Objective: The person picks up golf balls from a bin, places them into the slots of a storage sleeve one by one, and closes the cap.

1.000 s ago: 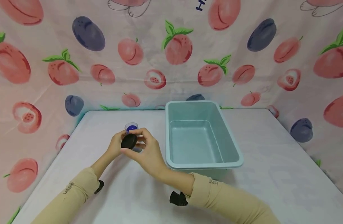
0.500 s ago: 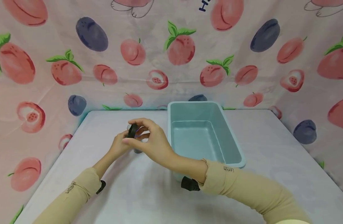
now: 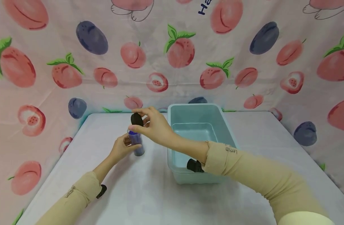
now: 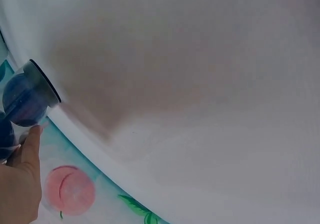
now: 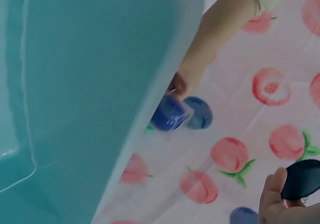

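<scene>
A small clear jar point(image 3: 136, 142) with blue contents stands on the white table point(image 3: 149, 193), and my left hand point(image 3: 122, 148) grips it from the left. The jar point(image 4: 26, 98) also shows at the left edge of the left wrist view, with the hand's thumb point(image 4: 29, 149) beside it. My right hand point(image 3: 151, 123) pinches a black round lid point(image 3: 136, 119) on edge just above the jar's mouth, apart from it. The right wrist view shows the lid point(image 5: 301, 179) in the fingertips and the jar point(image 5: 170, 115) beyond the bin wall.
A light teal plastic bin point(image 3: 216, 109), nothing visible inside it, stands right of the jar, under my right forearm. Fruit-print cloth point(image 3: 177, 56) closes the table in at the back and both sides.
My right hand has lifted the black lid from beside the jar up and away, now above the jar's mouth. The left hand has kept hold of the jar.
</scene>
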The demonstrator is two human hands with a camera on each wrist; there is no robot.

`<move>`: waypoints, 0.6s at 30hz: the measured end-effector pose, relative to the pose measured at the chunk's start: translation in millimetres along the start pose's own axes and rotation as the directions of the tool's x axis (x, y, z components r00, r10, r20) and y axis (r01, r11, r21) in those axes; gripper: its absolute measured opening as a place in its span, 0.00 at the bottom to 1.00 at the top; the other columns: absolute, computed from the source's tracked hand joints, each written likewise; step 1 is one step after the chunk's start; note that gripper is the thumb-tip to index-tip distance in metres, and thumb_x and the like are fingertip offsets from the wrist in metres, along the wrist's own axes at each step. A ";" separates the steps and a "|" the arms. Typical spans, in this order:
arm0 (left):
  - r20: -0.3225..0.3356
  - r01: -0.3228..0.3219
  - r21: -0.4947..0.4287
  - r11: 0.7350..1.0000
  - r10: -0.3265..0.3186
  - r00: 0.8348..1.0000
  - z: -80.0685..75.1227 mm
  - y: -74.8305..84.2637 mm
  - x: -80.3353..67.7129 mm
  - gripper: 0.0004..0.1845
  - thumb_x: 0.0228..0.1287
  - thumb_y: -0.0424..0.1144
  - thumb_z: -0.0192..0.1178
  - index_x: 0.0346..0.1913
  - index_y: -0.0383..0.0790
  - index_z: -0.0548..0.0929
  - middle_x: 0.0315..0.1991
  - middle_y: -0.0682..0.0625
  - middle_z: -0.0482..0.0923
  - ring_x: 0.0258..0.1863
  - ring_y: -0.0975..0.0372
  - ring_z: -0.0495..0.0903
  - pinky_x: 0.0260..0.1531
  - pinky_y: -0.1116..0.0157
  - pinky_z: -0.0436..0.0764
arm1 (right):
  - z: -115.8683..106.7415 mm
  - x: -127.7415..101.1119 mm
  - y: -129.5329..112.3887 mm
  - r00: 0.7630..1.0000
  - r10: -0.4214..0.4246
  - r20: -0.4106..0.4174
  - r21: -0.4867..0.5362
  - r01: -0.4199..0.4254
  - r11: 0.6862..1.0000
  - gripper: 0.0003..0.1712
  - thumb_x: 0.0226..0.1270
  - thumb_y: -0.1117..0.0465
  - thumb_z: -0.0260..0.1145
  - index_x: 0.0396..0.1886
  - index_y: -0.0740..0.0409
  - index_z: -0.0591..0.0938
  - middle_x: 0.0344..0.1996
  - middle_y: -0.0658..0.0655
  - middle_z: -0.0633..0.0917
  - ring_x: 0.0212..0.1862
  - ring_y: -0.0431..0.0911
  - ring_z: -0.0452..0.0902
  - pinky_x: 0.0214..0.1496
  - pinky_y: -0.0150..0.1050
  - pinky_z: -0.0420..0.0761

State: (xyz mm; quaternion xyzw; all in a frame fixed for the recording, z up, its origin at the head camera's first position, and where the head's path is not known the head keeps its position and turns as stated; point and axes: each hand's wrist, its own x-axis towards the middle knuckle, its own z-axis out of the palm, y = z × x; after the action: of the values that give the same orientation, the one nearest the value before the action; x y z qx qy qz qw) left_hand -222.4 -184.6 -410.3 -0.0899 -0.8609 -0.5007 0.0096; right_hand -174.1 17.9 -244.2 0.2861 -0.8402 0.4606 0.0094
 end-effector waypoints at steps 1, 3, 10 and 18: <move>-0.001 0.008 0.003 1.000 -0.008 1.000 -0.1 0.8 0.2 0.29 0.56 0.36 0.67 0.59 0.27 0.71 0.53 0.30 0.77 0.54 0.42 0.77 0.55 0.50 0.76 | -1.6 3.6 2.0 1.000 0.008 0.005 -0.010 -0.008 1.000 0.29 0.59 0.57 0.69 0.60 0.58 0.76 0.49 0.59 0.76 0.42 0.48 0.79 0.39 0.26 0.78; 0.004 0.035 -0.002 0.999 -0.035 0.999 0.4 2.4 0.7 0.30 0.57 0.37 0.67 0.60 0.27 0.71 0.53 0.30 0.77 0.55 0.42 0.77 0.56 0.50 0.76 | -5.0 10.2 6.5 1.000 0.017 0.024 -0.036 -0.016 0.999 0.28 0.57 0.57 0.71 0.58 0.57 0.77 0.50 0.59 0.77 0.42 0.47 0.79 0.38 0.26 0.77; 0.033 0.112 -0.042 0.993 -0.111 0.993 2.6 5.3 0.6 0.32 0.58 0.42 0.67 0.63 0.33 0.70 0.57 0.33 0.75 0.59 0.43 0.74 0.59 0.51 0.73 | -9.0 32.2 27.9 0.986 -0.046 0.163 -0.198 0.078 0.977 0.31 0.54 0.57 0.73 0.58 0.58 0.77 0.49 0.58 0.79 0.38 0.47 0.75 0.35 0.26 0.76; 0.017 0.088 -0.095 0.992 -0.087 0.996 -2.5 3.5 -0.2 0.30 0.60 0.38 0.65 0.64 0.32 0.69 0.58 0.32 0.74 0.58 0.43 0.74 0.58 0.52 0.74 | -3.4 63.7 42.6 0.951 -0.141 0.276 -0.307 0.226 0.924 0.32 0.54 0.55 0.73 0.59 0.61 0.75 0.53 0.57 0.80 0.42 0.46 0.76 0.43 0.30 0.78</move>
State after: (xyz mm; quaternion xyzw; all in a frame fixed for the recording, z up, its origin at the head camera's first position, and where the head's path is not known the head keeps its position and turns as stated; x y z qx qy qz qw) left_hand -221.8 -185.1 -406.1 -0.0556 -0.8391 -0.5407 -0.0222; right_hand -249.1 8.0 -257.2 0.4137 -0.8699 0.2685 -0.0038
